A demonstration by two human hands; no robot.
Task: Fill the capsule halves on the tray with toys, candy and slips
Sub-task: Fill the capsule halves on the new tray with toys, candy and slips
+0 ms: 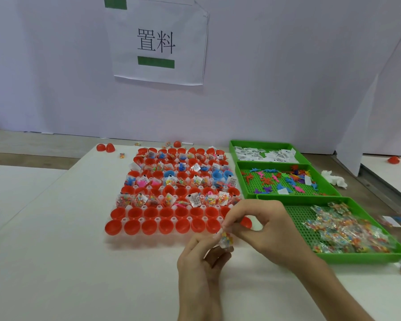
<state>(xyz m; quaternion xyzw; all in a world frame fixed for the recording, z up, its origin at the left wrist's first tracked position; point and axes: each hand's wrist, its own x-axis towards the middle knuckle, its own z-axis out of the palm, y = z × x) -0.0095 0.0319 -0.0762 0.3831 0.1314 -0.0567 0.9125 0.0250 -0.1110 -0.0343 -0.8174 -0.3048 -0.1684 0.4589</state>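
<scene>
A clear tray (116,237) holds rows of red capsule halves (149,227). The far rows carry toys, candy packets and slips; the two nearest rows look empty. Just in front of the tray's right corner, my left hand (202,256) and my right hand (259,225) together pinch a small clear candy packet (226,239) of coloured sweets. My right fingers hold its top and my left fingers curl round its lower part.
Three green bins stand to the right: slips (264,154) farthest, plastic toys (285,179) in the middle, candy packets (343,230) nearest. Loose red halves (105,147) lie behind the tray. A white wall with a paper sign (156,42) closes the back.
</scene>
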